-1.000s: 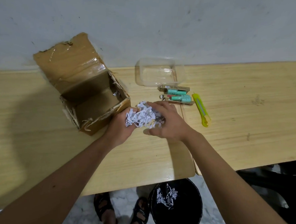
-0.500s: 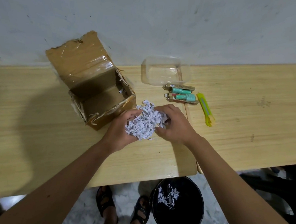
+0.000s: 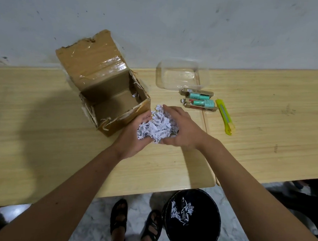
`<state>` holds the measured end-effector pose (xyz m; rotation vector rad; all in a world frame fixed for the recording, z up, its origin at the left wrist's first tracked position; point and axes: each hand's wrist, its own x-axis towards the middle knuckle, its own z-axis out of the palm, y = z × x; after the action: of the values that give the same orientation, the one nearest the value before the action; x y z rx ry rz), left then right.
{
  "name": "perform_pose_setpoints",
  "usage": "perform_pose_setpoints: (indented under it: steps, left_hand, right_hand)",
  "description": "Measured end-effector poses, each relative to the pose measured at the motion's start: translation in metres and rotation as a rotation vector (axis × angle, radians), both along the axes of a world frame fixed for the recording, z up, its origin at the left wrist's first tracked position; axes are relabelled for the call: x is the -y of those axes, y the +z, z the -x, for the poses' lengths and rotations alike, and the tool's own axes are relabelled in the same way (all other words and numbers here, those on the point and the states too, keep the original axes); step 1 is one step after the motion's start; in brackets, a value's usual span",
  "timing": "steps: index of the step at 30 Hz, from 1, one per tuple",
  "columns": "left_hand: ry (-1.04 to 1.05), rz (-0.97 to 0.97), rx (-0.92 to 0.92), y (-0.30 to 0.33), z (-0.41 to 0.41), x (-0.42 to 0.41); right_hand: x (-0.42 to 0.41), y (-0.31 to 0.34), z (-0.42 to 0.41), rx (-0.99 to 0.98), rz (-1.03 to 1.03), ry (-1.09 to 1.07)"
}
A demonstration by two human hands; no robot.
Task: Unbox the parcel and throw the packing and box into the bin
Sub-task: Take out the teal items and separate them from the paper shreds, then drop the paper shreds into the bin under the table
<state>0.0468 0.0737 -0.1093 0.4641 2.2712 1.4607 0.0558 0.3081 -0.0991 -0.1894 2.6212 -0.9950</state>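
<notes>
Left hand [image 3: 135, 137], right hand [image 3: 180, 128] cupped around white shredded-paper packing [image 3: 157, 126], containing loose strips for transfer to round black bin [image 3: 217, 213] below.

Open brown cardboard box [image 3: 107, 97] on the wooden table, taped flap raised, one paper scrap inside, wad of white shredded paper [image 3: 157, 125] just beside its right corner, black round bin [image 3: 191, 220] on the floor below the table edge, some shreds inside
</notes>
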Motion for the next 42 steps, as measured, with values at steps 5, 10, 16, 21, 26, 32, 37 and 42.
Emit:
perform_pose_setpoints:
  steps: [5, 10, 16, 21, 26, 32, 37, 42]
  left_hand:
    - [0.035, -0.021, -0.008, -0.008, 0.005, 0.001]
    - [0.059, -0.045, -0.008, -0.015, 0.01, 0.0]
    - [0.12, -0.123, 0.038, -0.018, 0.011, -0.006]
    - [0.152, -0.11, 0.068, -0.019, 0.006, -0.02]
    - [0.112, -0.084, 0.144, -0.019, -0.009, -0.036]
    - [0.027, -0.131, 0.186, 0.006, -0.026, -0.065]
    - [-0.06, -0.184, 0.145, 0.024, -0.039, -0.09]
    - [-0.173, -0.202, 0.147, 0.035, -0.074, -0.125]
  right_hand:
    - [0.0, 0.005, 0.018, -0.042, -0.004, 0.027]
    - [0.004, 0.004, 0.014, -0.128, 0.015, -0.058]
    - [0.02, -0.007, -0.014, -0.176, 0.107, -0.256]
    - [0.029, -0.007, -0.042, -0.177, 0.187, -0.478]
    - [0.021, -0.009, -0.07, -0.146, 0.197, -0.627]
    - [0.002, 0.004, -0.106, -0.192, 0.26, -0.773]
    - [-0.013, 0.018, -0.135, -0.26, 0.325, -0.872]
    - [-0.034, 0.03, -0.186, -0.294, 0.355, -0.987]
